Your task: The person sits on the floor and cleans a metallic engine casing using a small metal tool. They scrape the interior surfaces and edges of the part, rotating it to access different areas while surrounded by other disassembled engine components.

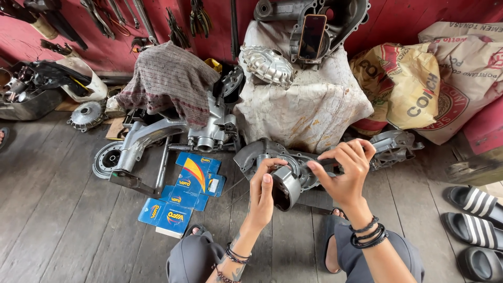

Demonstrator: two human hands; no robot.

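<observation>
Holding a round metal drum (285, 187), left hand (260, 195), right hand (343, 170) seemingly steadying it

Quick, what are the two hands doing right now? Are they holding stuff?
Left hand: closed around a round dark metal part.
Right hand: fingers curled over the grey engine casing; whether it grips anything cannot be told.

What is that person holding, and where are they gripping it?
The left hand grips a round metal drum-shaped engine part by its outer wall. The right hand pinches something at the crankcase; what, I cannot tell.
</observation>
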